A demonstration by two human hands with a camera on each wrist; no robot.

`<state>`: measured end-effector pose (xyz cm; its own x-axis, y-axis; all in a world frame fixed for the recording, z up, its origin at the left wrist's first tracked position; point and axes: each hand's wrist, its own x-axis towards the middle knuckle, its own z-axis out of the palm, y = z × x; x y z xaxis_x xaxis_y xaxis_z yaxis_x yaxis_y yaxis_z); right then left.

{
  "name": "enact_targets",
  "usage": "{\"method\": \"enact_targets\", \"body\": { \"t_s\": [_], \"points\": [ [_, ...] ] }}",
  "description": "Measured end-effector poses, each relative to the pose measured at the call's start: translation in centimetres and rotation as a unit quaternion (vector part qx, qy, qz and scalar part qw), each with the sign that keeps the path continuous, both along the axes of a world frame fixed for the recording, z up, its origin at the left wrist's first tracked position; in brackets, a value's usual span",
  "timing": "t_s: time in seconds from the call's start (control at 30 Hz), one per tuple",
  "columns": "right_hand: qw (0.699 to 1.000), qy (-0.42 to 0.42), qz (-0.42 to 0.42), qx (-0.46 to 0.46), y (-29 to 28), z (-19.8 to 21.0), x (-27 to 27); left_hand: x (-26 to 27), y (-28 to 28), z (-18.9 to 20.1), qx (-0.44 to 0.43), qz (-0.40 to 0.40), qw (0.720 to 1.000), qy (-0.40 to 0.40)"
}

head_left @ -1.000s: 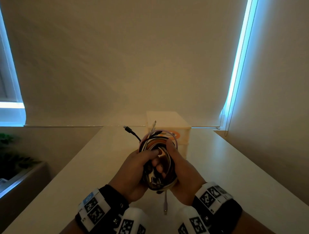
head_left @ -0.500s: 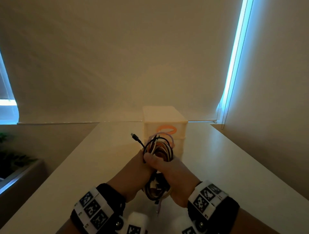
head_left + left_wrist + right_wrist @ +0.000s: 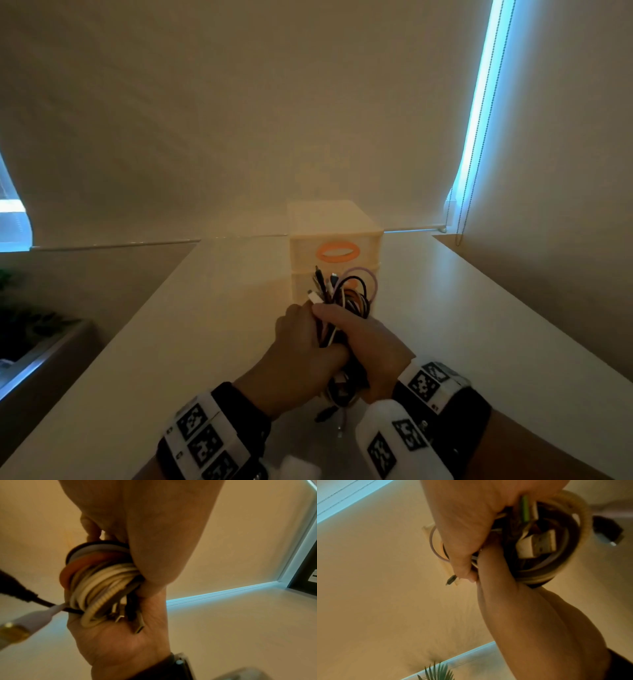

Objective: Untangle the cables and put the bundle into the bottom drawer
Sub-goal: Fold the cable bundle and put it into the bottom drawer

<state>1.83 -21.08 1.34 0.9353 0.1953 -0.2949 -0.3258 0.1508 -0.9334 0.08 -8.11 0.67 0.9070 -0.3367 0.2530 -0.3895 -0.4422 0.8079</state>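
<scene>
Both hands round the bundle (image 3: 342, 329), held above the table (image 3: 496, 342), not resting on it. My left hand (image 3: 301, 353) wraps it from the left, fingers curled round the coils; the left wrist view shows white, orange and dark loops (image 3: 96, 577) packed against my palm. My right hand (image 3: 370, 342) closes on it from the other side, thumb laid over the top, fingers curled under; whether the tips meet beneath I cannot tell. Nearest me, below the heels of my hands, loose ends hang: a dark plug (image 3: 323, 415) and a pale lead (image 3: 342, 423). A USB plug (image 3: 537, 543) sits inside the coil, close by my right palm. Past my fingertips, loops and plug ends (image 3: 342, 287) stick up, a purple loop among them. Just beyond those stands the drawer unit (image 3: 334, 240), its orange handle (image 3: 337, 251) on the upper drawer; the lower front is hidden behind the bundle, and both drawers look closed. Judgement: untangling looks about done, coils gathered; step in hand is compacting and carrying. Next move needs one hand freed to pull out the bottom drawer while the other keeps the coil tight, stray ends tucked so they don't snag the drawer lip.
</scene>
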Motion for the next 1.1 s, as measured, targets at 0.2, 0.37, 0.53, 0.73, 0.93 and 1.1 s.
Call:
{"method": "enact_targets", "body": {
  "t_s": [0.2, 0.37, 0.53, 0.73, 0.93, 1.1],
  "points": [
    [0.997, -0.007, 0.079, 0.012, -1.4, 0.5, 0.6, -1.1, 0.4, 1.6, -0.158, -0.048, 0.976, 0.140],
    [0.995, -0.057, 0.081, 0.009, -1.7, 1.0, 1.1, -2.2, 0.1, 3.1, -0.322, -0.098, 0.910, 0.244],
    [0.996, -0.073, 0.060, 0.003, -1.5, 0.7, 1.1, -2.1, -0.3, 2.1, -0.279, -0.119, 0.916, 0.263],
    [0.992, -0.093, 0.087, -0.017, -2.1, 0.7, -0.3, -1.9, -0.3, 1.6, -0.245, -0.100, 0.929, 0.259],
    [0.988, -0.137, 0.071, 0.005, -1.3, 1.3, -1.8, -1.8, -0.8, 1.5, -0.217, -0.116, 0.950, 0.190],
    [0.985, -0.163, 0.063, -0.011, -0.5, 1.3, -2.0, -1.7, -1.3, 0.9, -0.221, -0.082, 0.959, 0.158]
  ]
}}
